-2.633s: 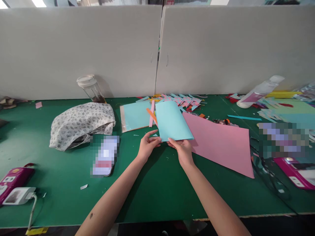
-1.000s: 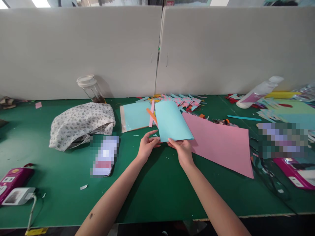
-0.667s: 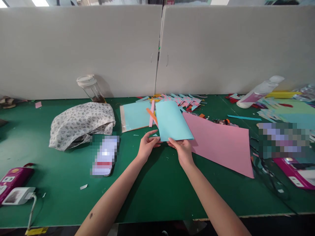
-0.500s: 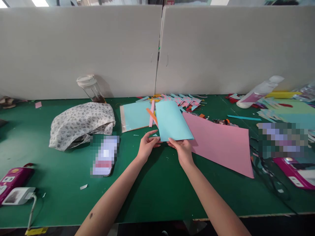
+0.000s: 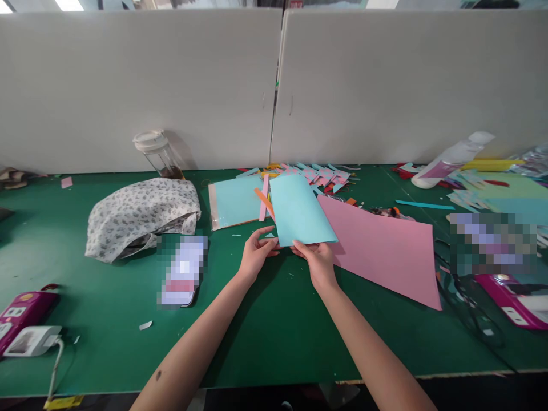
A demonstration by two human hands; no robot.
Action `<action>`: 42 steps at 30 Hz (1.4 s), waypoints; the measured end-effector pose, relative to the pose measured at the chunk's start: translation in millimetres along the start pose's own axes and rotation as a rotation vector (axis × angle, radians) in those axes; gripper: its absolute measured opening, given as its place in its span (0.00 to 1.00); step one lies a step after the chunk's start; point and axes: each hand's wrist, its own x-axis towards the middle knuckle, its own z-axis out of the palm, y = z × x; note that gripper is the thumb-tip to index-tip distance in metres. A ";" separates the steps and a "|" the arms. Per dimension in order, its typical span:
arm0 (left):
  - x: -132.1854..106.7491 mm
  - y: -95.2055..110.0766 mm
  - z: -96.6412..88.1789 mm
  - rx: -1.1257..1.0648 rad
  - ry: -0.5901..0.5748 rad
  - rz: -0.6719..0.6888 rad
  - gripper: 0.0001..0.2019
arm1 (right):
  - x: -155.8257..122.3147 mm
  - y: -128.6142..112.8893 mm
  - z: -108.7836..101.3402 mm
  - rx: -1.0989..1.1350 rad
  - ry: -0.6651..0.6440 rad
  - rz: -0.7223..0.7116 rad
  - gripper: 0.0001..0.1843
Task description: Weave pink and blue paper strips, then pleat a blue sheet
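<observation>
One blue sheet (image 5: 302, 211) is in the grip of the right hand (image 5: 320, 262); I cannot tell whether the left hand (image 5: 255, 253) pinches it.

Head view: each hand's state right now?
Left hand: partly curled by the blue sheet; grip cannot be told.
Right hand: closed on that sheet's near edge.

Lidded jar (image 5: 160, 158) is standing near grey partition (image 5: 141, 85); floral cloth (image 5: 143, 211) is lying in front. Phone (image 5: 184, 271) is resting just beside cloth. Magenta power strip (image 5: 33, 307) is sitting far left, white adapter (image 5: 34, 341) touching it. White-capped bottle (image 5: 449, 162) is standing right rear.
</observation>
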 end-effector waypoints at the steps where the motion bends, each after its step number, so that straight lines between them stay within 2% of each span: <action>1: -0.1 0.2 0.1 0.000 0.000 0.000 0.25 | -0.2 -0.1 0.0 0.000 0.001 0.001 0.25; 32: -0.2 0.1 -0.4 0.007 -0.012 0.002 0.24 | -2.0 -2.4 1.8 -0.011 0.025 0.003 0.25; 42: 0.3 0.3 0.7 0.017 0.016 -0.009 0.27 | -2.2 -2.1 2.0 -0.009 0.020 0.005 0.25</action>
